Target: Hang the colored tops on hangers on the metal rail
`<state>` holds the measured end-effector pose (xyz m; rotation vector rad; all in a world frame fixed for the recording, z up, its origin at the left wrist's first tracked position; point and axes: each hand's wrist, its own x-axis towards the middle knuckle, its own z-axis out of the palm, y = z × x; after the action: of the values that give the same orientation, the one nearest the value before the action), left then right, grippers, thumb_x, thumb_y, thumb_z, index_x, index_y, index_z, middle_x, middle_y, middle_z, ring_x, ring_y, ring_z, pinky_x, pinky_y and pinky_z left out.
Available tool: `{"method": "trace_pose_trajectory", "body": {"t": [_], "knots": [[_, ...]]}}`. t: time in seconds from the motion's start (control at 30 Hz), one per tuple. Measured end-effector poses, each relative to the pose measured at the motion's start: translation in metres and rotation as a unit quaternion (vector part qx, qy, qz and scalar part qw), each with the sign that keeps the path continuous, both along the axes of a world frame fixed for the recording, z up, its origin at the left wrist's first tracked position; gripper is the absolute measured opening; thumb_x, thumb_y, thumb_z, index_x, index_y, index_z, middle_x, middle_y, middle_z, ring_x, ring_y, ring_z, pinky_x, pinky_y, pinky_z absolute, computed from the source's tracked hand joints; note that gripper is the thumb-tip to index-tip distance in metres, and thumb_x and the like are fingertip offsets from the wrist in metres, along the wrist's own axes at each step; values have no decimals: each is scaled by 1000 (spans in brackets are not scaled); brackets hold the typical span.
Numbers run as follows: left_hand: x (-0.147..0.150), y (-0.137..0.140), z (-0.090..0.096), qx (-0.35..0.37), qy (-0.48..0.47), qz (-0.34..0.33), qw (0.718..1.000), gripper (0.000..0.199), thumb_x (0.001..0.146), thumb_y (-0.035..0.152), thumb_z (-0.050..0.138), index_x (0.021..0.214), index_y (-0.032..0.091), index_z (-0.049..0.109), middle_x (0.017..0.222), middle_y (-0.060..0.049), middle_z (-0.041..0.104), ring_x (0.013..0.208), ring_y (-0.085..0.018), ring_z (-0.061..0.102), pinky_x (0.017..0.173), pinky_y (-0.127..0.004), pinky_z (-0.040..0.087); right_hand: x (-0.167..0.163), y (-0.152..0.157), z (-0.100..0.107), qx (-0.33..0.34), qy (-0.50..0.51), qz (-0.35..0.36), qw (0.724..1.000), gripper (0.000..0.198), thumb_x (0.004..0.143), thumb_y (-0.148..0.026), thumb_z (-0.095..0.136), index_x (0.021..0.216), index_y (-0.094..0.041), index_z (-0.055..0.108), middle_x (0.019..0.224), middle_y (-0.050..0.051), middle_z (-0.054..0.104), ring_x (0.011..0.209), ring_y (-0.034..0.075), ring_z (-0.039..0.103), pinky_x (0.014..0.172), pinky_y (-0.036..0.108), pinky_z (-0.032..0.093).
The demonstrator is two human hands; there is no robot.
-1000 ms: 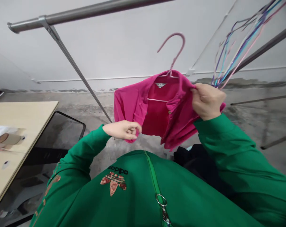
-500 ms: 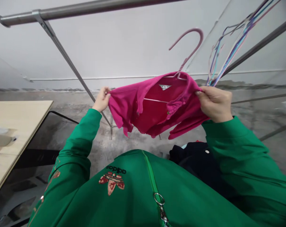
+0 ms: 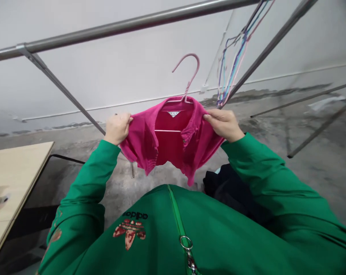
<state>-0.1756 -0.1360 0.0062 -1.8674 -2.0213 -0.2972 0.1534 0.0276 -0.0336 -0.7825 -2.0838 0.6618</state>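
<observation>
A bright pink collared shirt (image 3: pixel 141 133), open at the front, hangs in the air on a pale pink hanger (image 3: pixel 197 65). The hanger's hook rises above the collar, apart from the metal rail, and its bottom bar shows across the open neck. My left hand (image 3: pixel 117 128) is closed on the shirt's left shoulder as I see it. On the other side, my right hand (image 3: pixel 226 123) pinches the right shoulder between thumb and fingers. A white label is visible inside the collar.
A metal clothes rail (image 3: pixel 127 25) runs above the shirt. Several coloured hangers (image 3: pixel 232 65) hang at its right. To the left stands a pale wooden table (image 3: pixel 21 164). Dark clothing (image 3: pixel 232 191) lies low, near my right arm.
My hands have come closer together, and the shirt is now more level, its front hanging down more openly. The view has shifted to the right.
</observation>
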Motion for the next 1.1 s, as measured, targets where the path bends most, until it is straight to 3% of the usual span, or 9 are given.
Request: {"method": "trace_pose_trajectory", "body": {"t": [0.23,0.53,0.8,0.93,1.0,1.1], "knots": [[14,5,13,23,10,-2,1000,34,94,36,30,88,18,58,80,-11,61,76,-24,56,69,-34,35,3,3,-4,41,6,-17,999,39,84,-51,49,82,-18,70,74,7,67,70,22,61,68,36,48],[29,9,29,41,-19,40,998,34,93,38,31,90,17,58,81,-11,61,83,-26,57,75,-35,37,-3,1,5,84,2,-42,996,37,86,-48,45,83,-19,69,69,4,64,66,17,59,64,29,45],[6,-5,36,97,16,30,995,36,94,40,30,89,19,58,79,-10,61,79,-24,58,72,-34,37,11,-3,6,152,-79,-11,985,37,89,-45,38,83,-20,65,70,6,63,66,19,59,64,30,44],[-10,-20,27,116,27,13,993,39,94,42,28,87,19,59,79,-11,62,77,-24,58,71,-34,37,23,-22,17,68,-101,62,991,41,86,-55,42,73,-22,61,59,2,56,55,16,53,57,28,42],[-17,-24,21,119,22,-6,993,41,94,43,27,88,19,60,81,-12,63,79,-24,58,72,-35,38,29,-35,27,-29,-104,137,985,38,83,-56,49,75,-22,65,67,3,62,62,17,58,61,28,45],[-27,-22,14,98,-1,-31,995,42,94,41,27,92,18,61,87,-14,65,85,-25,59,77,-36,41,31,-50,37,-218,-80,225,946,36,74,-58,62,81,-23,70,78,4,68,70,19,63,64,29,49]]}}
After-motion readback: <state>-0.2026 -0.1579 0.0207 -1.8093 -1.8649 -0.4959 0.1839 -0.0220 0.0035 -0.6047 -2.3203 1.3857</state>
